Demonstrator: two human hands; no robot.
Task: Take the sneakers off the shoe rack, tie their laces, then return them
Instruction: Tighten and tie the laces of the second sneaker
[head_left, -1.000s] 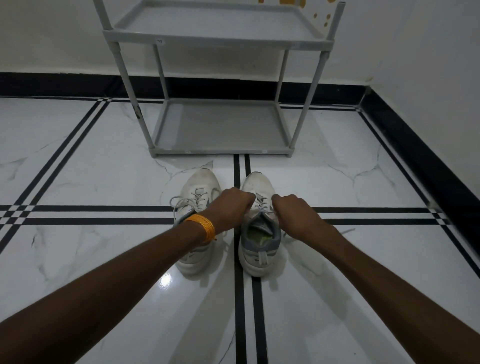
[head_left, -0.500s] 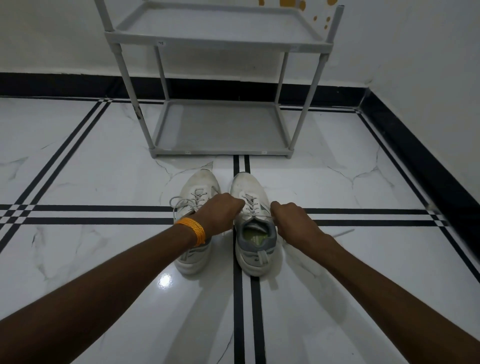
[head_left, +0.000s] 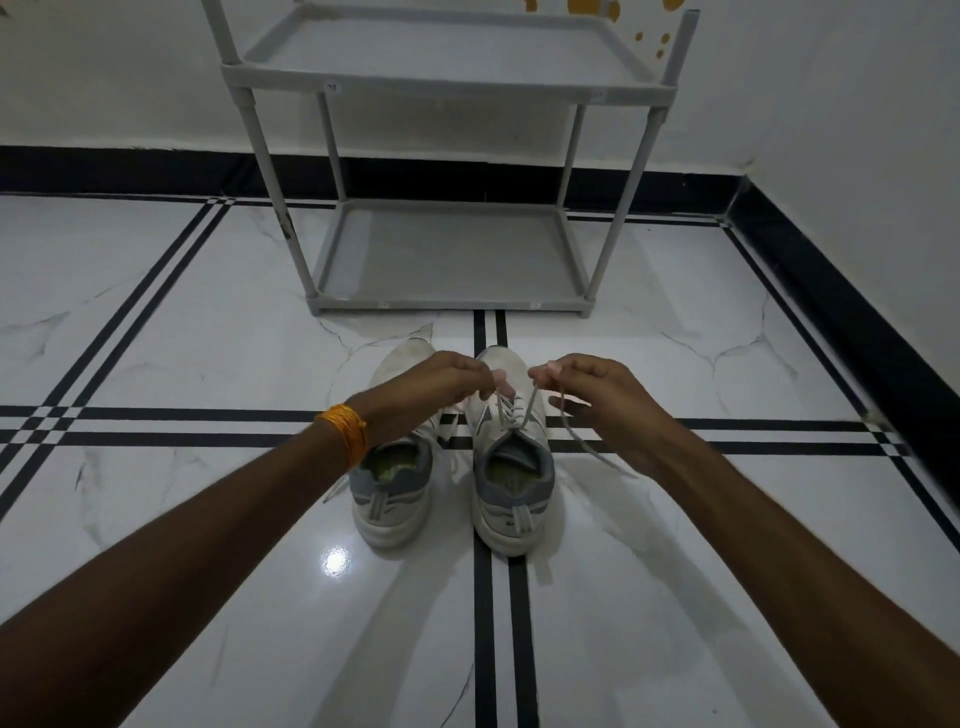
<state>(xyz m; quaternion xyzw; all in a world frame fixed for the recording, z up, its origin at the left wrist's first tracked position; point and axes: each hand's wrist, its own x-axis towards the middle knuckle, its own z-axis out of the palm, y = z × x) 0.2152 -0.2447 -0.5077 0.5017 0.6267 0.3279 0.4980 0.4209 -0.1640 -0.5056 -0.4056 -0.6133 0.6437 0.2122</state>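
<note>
Head view: left hand (head_left: 431, 387) and right hand (head_left: 597, 395) each pinch a lace end (head_left: 531, 410) above the right sneaker (head_left: 511, 467), toe pointing away toward the shoe rack (head_left: 447, 254).

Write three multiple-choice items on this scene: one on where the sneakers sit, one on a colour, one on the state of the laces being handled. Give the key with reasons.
1. Where are the two sneakers?
A. On the rack's top shelf
B. On the floor in front of the rack
C. On the rack's bottom shelf

2. What colour is the band on the left wrist?
A. Orange
B. Blue
C. Black

3. What is the state of the right-hand sneaker's laces?
A. Tied in a finished bow
B. Removed from the shoe
C. Held up, one end in each hand, not yet knotted

Key:
1 B: both sneakers, the left sneaker and the right sneaker, stand on the floor short of the shoe rack, whose shelves hold nothing.
2 A: the wrist band is orange.
3 C: the left hand and right hand each pinch a strand of the laces.
</note>
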